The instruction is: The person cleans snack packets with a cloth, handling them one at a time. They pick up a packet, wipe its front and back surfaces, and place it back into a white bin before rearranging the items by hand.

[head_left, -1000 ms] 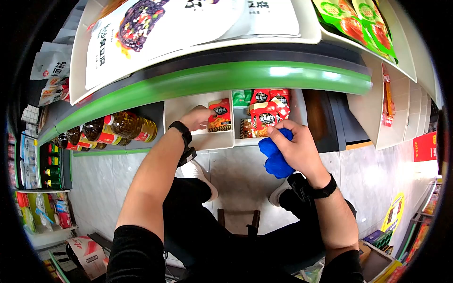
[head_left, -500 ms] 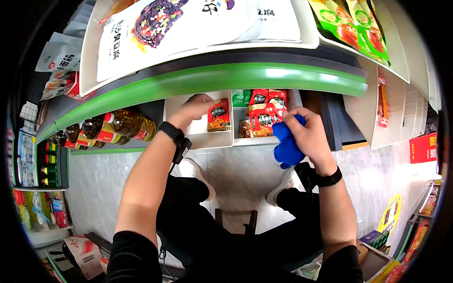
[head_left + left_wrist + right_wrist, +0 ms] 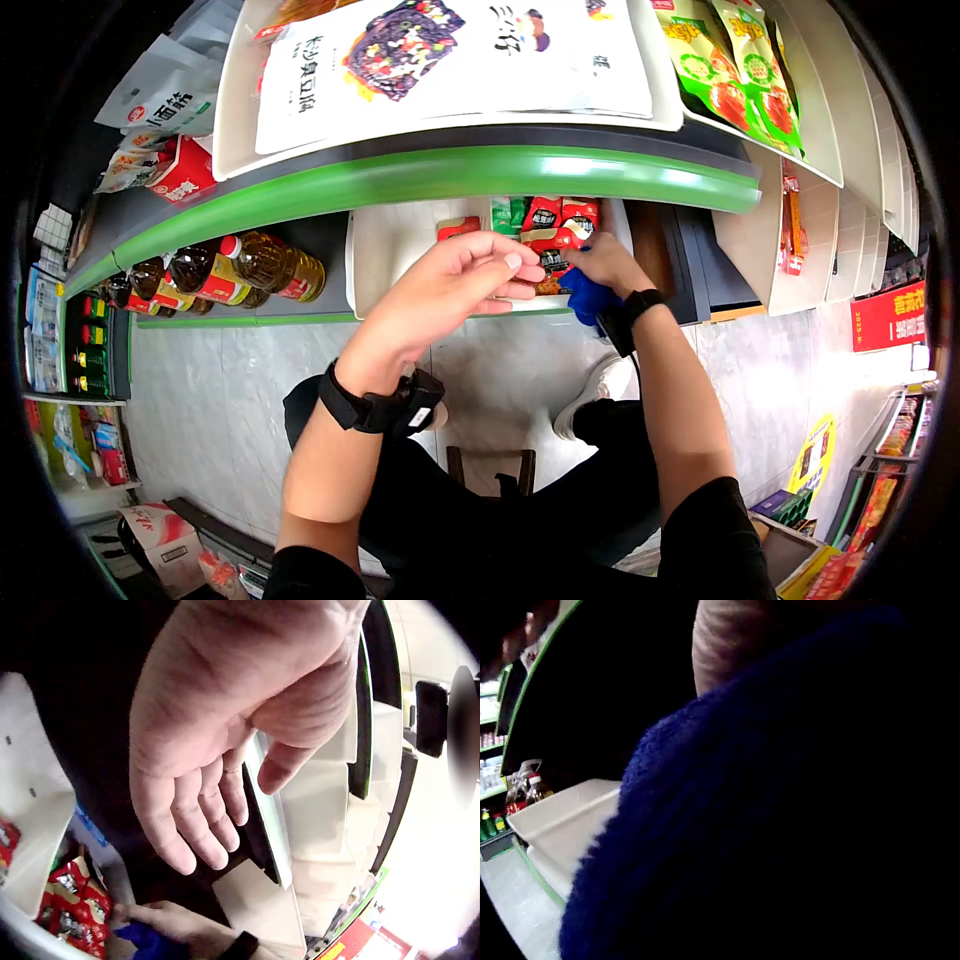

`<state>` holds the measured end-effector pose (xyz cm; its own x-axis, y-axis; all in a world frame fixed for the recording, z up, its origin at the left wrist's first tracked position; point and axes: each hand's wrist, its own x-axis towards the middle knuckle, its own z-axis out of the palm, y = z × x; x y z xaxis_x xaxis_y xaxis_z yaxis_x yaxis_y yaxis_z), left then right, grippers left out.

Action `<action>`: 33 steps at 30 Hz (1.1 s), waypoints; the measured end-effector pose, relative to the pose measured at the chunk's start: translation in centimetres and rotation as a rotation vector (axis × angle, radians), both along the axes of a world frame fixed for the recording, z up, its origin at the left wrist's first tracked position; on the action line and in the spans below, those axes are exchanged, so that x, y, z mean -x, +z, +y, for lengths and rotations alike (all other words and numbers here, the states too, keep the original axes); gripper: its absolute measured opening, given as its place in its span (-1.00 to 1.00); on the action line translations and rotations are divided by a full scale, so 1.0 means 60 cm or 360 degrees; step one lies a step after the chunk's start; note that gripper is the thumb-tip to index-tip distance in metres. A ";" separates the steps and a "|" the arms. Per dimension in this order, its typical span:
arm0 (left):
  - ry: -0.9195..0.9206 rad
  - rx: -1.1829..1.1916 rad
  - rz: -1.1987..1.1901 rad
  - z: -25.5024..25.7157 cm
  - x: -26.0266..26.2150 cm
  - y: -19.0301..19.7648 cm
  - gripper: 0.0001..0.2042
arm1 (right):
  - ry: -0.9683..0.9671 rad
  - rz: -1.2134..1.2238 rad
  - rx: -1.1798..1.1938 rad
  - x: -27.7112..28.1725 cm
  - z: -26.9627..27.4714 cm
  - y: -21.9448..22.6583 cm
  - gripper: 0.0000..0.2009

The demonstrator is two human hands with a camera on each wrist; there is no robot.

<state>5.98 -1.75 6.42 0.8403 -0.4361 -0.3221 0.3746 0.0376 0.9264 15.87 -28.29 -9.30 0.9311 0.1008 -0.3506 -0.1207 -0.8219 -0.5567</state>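
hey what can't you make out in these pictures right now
Red packet's lower part: head view, behind the left hand.
Right hand's fingertips: right wrist view, behind the blue cloth.
White bag's upper end: head view, cut off by the top edge.
Small print on the bottles: head view, too small.

We've got plain blue on the cloth (image 3: 592, 296), glossy green along the shelf's front edge (image 3: 430, 180), red with black-and-white print on the packets (image 3: 548, 238), and plain off-white on the bin (image 3: 385, 240) by the shelf's lower edge.
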 end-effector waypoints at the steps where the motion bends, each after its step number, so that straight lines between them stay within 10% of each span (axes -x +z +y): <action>1: 0.0025 0.0069 0.0018 0.005 0.005 -0.007 -0.73 | 0.0011 0.0055 0.0192 -0.009 0.010 -0.016 -0.39; 8: 0.0398 0.0114 0.0080 0.064 0.003 -0.050 -0.78 | -0.0072 0.0414 0.0404 -0.032 0.043 -0.046 -0.32; 33: 0.0369 0.0059 0.0136 0.087 0.003 -0.062 -0.83 | -0.0188 0.0248 0.0409 -0.048 0.034 -0.125 -0.37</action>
<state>5.78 3.45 2.72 0.8897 -0.2475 -0.3838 0.4290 0.1652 0.8881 18.78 -26.28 -16.80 0.8642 -0.1150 -0.4898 -0.2909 -0.9086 -0.2999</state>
